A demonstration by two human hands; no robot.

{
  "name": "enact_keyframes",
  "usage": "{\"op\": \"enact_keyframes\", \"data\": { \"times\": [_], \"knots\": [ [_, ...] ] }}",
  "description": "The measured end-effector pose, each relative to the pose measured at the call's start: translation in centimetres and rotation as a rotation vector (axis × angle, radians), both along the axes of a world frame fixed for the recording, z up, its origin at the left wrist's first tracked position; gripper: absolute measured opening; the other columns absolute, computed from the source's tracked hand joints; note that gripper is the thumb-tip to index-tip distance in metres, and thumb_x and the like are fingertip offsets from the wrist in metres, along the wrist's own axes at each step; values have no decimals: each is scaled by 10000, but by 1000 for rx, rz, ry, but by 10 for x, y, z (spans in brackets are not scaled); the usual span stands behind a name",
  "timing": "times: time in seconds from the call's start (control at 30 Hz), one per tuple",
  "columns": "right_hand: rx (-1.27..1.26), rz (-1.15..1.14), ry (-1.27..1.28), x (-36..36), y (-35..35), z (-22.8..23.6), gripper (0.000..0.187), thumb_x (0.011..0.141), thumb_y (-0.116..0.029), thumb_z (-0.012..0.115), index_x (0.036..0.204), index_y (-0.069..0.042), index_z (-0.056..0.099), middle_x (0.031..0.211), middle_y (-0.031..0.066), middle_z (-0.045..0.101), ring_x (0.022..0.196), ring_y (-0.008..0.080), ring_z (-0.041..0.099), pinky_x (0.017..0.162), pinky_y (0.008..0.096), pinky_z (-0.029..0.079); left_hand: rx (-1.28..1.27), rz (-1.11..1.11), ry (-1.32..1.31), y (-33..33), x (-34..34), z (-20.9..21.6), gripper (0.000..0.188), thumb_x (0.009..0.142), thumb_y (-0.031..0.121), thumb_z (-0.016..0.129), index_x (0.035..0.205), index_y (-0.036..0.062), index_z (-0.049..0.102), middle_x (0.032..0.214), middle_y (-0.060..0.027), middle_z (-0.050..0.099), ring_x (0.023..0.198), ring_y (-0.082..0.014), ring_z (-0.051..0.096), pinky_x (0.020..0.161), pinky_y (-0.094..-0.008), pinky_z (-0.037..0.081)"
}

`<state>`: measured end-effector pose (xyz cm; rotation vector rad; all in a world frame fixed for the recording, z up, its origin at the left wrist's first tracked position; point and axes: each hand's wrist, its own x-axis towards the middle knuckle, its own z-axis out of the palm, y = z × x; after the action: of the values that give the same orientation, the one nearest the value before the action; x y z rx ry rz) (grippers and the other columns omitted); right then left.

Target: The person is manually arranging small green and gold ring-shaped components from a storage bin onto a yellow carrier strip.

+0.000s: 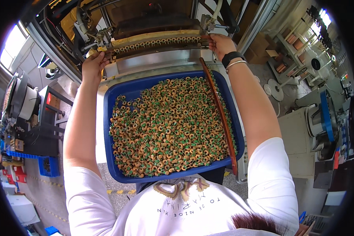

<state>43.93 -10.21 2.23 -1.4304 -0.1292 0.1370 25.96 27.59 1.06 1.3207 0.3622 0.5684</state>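
Both my arms reach forward to a long, narrow brown rack [158,48] at the front of a machine. A row of small copper-coloured ring coils [157,41] stands along it, wire ends pointing down. My left hand [93,66] pinches the rack's left end, and my right hand [222,45] grips the right end. Nearer to me is a blue tray [110,157] heaped with loose ring coils [169,126], copper wire and green parts mixed together. Across the tray's right side lies a slim reddish-brown bar [220,114], its ends over the far and near rims.
Metal clamps and hoses of the machine [206,24] flank the rack on both sides. Equipment with a blue-edged round bowl [325,114] stands at right. On the left are a dark table [43,118] and a small blue bin [48,166].
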Motion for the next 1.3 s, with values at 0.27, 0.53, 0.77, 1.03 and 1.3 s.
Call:
{"op": "enact_keyframes", "data": {
  "times": [0.27,0.53,0.77,1.03,1.3],
  "knots": [
    [-198,0,-79,7,7,-4,228,905,-168,539,1014,24,597,789,58,612,642,145,555,563,277,490,127,91,1,3,0,-11,285,870,47,595,1105,-94,518,898,-107,585,730,-153,575,670,-257,540],
    [-293,60,-73,-20,-16,-3,393,933,-257,517,1273,-62,488,838,51,631,660,109,554,583,242,459,382,196,-17,-28,-16,-7,331,828,87,634,1105,-51,518,787,-75,601,599,-106,536,509,-234,465],
    [-253,43,-23,-53,-91,1,380,877,-221,576,1179,6,535,769,70,625,591,103,516,517,221,405,471,68,179,-41,-43,-1,320,809,98,646,1082,-19,526,731,-25,565,552,-82,485,460,-224,392],
    [70,-6,159,-87,-161,-19,263,859,-256,615,960,-15,592,565,-14,414,484,76,363,427,219,227,813,-479,60,-144,-71,25,241,793,59,633,1025,2,600,777,-25,574,681,-90,496,632,-246,439],
    [-300,371,23,-245,-177,-6,229,883,-266,590,918,-41,611,645,-20,536,568,40,467,511,178,350,1074,-771,64,-199,-124,58,262,773,27,633,1030,-5,594,909,-102,578,717,-173,549,658,-287,471]
  ]
}}
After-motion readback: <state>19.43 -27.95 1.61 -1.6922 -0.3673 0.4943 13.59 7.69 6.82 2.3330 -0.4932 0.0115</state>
